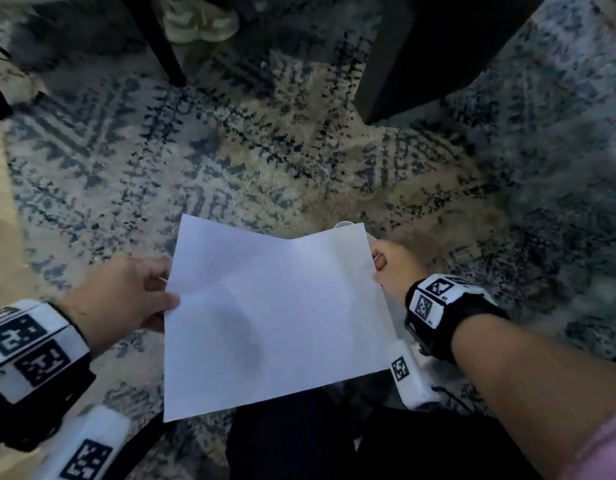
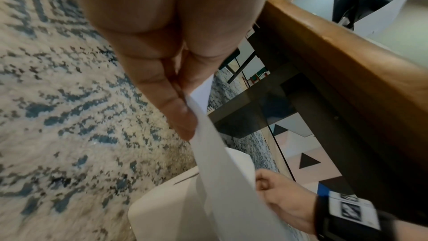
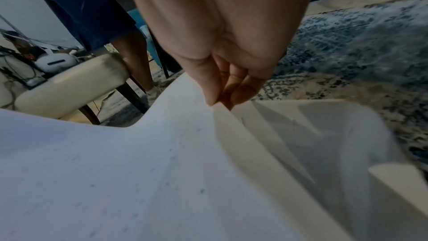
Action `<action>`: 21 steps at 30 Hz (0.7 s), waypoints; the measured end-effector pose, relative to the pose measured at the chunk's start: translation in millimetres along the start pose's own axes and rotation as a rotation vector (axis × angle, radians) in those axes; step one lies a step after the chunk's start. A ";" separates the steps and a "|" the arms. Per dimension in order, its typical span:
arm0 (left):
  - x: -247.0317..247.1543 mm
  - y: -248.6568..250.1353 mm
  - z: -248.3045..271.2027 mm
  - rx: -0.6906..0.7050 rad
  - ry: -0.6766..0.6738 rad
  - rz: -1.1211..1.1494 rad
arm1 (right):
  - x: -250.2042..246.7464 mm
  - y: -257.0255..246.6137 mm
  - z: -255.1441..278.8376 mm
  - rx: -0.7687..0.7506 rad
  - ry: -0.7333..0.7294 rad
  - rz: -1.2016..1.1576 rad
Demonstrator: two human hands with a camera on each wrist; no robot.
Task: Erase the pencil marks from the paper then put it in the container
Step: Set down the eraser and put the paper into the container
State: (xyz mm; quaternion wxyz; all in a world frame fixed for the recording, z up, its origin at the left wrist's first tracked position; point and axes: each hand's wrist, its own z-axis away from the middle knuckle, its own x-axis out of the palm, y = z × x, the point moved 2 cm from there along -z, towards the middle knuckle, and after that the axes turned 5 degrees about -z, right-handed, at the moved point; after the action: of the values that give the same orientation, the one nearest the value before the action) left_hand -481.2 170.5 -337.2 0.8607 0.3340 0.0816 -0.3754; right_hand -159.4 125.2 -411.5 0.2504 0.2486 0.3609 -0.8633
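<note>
You've got the paper up off the floor, both hands on it, held over the blue-and-cream rug. Your left hand pinches the sheet's left edge, thumb on top, fingers tucked under it; in the left wrist view the fingers lie pressed together against the paper's edge. Your right hand pinches the right edge near the far corner, and the right wrist view shows the fingertips closed tight on a small fold of the sheet. The paper sags a bit in the middle w/ a soft crease running from the far edge. A few faint grey specks show on its surface in the right wrist view; too blurry to say what they are.

The white container sits on the rug directly under the paper's right side, open top facing up, its rim just peeking past the far edge in the head view. The sheet is above it, not inside.

Dark table legs stand at the far side, w/ a pale shoe beyond them. A wooden table edge runs across the left wrist view.
</note>
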 end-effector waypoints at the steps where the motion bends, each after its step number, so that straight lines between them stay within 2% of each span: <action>1: 5.0 -3.5 -2.9 -0.010 0.001 0.015 | 7.3 5.5 -8.3 -0.010 -0.010 0.005; 7: 35.8 -1.1 -9.4 -0.028 -0.028 0.078 | 35.3 37.0 -44.5 0.025 -0.076 0.032; 11: 51.0 16.6 -11.2 0.016 -0.031 0.072 | 37.1 60.4 -56.1 0.090 -0.068 0.022; 14: 55.1 32.2 -8.6 0.072 0.026 0.051 | 36.3 70.8 -58.4 0.146 -0.071 -0.017; 16: 59.0 42.7 -4.0 0.107 0.034 0.061 | 30.8 73.0 -55.1 0.180 -0.055 0.037; 19: 67.0 53.7 3.6 0.117 0.011 0.101 | 18.2 63.4 -34.4 0.124 -0.018 0.031; 21: 73.6 59.9 6.4 0.117 0.001 0.108 | 12.1 43.0 -5.9 -0.037 -0.013 -0.009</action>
State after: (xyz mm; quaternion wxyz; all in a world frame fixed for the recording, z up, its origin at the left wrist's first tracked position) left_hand -388.1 152.4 -330.4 0.8587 0.3879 0.0418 -0.3322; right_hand -140.7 100.2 -443.9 0.2533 0.2367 0.3762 -0.8592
